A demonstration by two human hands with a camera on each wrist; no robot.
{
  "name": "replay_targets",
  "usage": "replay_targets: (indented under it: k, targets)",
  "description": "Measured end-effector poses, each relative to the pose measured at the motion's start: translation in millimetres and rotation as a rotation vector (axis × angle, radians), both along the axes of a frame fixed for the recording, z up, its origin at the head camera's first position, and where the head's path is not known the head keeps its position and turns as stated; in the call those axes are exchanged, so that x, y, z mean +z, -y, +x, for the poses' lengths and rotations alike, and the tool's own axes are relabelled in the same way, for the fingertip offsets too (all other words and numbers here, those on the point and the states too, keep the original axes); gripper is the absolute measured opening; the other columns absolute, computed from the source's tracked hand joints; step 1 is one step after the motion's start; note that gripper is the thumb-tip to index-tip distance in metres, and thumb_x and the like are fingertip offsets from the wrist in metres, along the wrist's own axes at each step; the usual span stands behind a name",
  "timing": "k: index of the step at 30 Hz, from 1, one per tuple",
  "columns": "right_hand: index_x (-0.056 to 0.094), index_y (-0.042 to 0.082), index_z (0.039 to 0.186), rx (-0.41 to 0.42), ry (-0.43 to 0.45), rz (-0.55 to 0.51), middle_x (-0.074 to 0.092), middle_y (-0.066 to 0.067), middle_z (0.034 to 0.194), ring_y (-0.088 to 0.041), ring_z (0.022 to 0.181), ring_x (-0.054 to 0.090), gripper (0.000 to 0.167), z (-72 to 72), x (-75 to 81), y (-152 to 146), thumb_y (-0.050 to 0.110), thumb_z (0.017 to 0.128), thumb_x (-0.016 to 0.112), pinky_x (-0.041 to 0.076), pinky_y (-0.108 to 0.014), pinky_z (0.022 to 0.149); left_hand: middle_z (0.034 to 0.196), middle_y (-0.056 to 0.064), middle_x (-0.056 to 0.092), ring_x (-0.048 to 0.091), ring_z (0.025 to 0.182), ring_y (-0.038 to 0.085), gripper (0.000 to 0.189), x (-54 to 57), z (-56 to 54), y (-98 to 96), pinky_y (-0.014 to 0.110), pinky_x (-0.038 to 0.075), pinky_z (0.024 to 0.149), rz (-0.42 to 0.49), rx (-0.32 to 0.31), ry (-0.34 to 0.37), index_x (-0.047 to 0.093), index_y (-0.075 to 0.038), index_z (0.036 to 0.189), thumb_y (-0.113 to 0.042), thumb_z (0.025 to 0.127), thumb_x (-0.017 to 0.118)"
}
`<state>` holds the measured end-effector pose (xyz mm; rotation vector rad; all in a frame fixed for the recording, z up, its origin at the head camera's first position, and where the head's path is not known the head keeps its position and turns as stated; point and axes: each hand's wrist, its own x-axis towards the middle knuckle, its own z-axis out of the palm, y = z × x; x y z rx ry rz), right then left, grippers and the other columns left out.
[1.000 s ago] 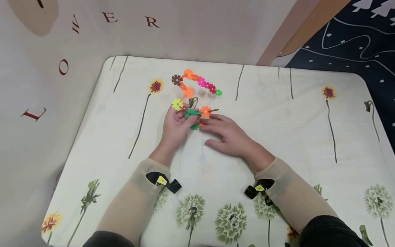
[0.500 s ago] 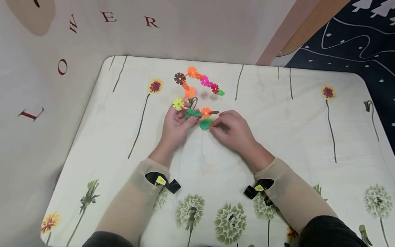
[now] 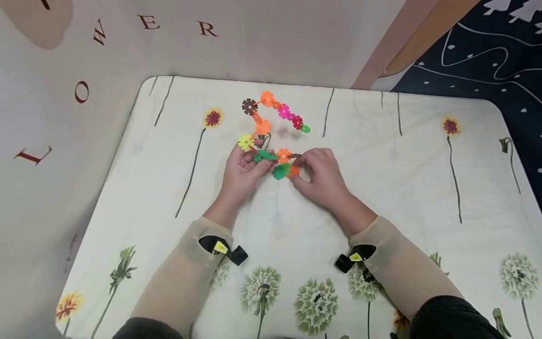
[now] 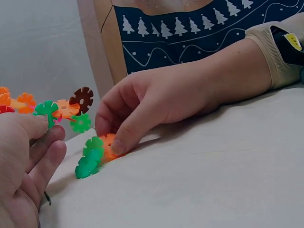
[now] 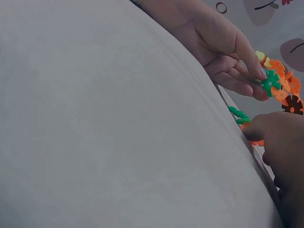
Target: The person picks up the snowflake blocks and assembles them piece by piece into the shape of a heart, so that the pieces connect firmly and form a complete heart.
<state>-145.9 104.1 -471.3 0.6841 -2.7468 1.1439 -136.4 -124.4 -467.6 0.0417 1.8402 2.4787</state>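
A chain of snowflake discs in several colours hangs from my left hand [image 3: 242,173]. Thumb and fingers pinch its dark green disc [image 3: 263,156]. From there it runs past a yellow disc [image 3: 245,141], orange ones and a brown disc [image 3: 249,106] to a light green end disc [image 3: 305,128]. On the other side an orange disc [image 3: 283,155] and an edge-on brown disc follow. Low at the cloth, my right hand [image 3: 322,178] pinches an orange disc [image 4: 109,145] between thumb and fingers. Green discs [image 4: 89,161] are joined to it, apart from the chain in the left wrist view.
A white cloth with printed flowers [image 3: 381,188] covers the table. Behind it rises a pale wall [image 3: 275,56] with printed letters. A dark panel with white trees [image 3: 478,56] stands at the back right. Both wrists wear a black strap with a small camera.
My right hand has gone from spread fingers to pinching the orange disc, and the joined green discs have shifted right. The left hand keeps its hold while the chain's far end swings slightly right.
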Motion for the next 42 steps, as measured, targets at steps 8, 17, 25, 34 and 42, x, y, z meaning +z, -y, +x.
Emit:
replay_targets:
  k: [8, 17, 25, 34, 42]
  targets:
    - [0.068, -0.001, 0.113, -0.161, 0.136, -0.406, 0.068, -0.012, 0.096, -0.022, 0.087, 0.059, 0.021, 3.5, 2.9, 1.4, -0.003, 0.092, 0.067, 0.049, -0.029, 0.078, 0.127, 0.024, 0.069, 0.073, 0.113, 0.029, 0.047, 1.5, 0.1, -0.7, 0.04, 0.061, 0.092, 0.004, -0.001, 0.001, 0.046, 0.005, 0.14, 0.016, 0.098, 0.065]
    - [0.06, -0.016, 0.115, -0.201, 0.085, -0.883, 0.067, -0.008, 0.093, -0.016, 0.087, 0.062, 0.024, 2.9, 1.1, 3.3, -0.015, 0.091, 0.066, 0.053, -0.024, 0.079, 0.124, 0.024, 0.069, 0.073, 0.111, 0.028, 0.047, 1.7, 0.6, -1.8, 0.04, 0.061, 0.092, 0.029, 0.002, -0.004, 0.044, 0.008, 0.14, 0.018, 0.098, 0.063]
    - [0.067, -0.017, 0.111, -0.159, 0.09, -0.843, 0.073, -0.005, 0.094, -0.017, 0.087, 0.064, 0.019, 2.7, 0.8, 2.5, -0.016, 0.092, 0.069, 0.055, -0.026, 0.082, 0.127, 0.025, 0.069, 0.072, 0.114, 0.027, 0.047, 3.0, 0.7, -1.9, 0.04, 0.06, 0.094, -0.018, -0.006, -0.002, 0.048, 0.004, 0.14, 0.016, 0.098, 0.065]
    - [0.071, -0.015, 0.111, -0.171, 0.132, -0.798, 0.074, -0.008, 0.091, -0.014, 0.083, 0.066, 0.019, 2.2, 1.4, 0.9, -0.014, 0.092, 0.073, 0.055, -0.023, 0.079, 0.13, 0.024, 0.069, 0.071, 0.12, 0.03, 0.05, 2.6, 0.5, -1.8, 0.038, 0.06, 0.094, -0.071, -0.021, 0.028, 0.048, 0.007, 0.142, 0.016, 0.096, 0.066]
    - [0.072, -0.014, 0.111, -0.167, 0.144, -0.785, 0.073, 0.004, 0.085, -0.011, 0.078, 0.068, 0.019, 3.0, 2.1, 0.6, -0.013, 0.092, 0.074, 0.056, -0.022, 0.074, 0.128, 0.025, 0.069, 0.072, 0.119, 0.032, 0.049, 2.1, 0.0, -2.4, 0.039, 0.06, 0.093, -0.078, -0.008, 0.031, 0.048, 0.009, 0.141, 0.018, 0.096, 0.065]
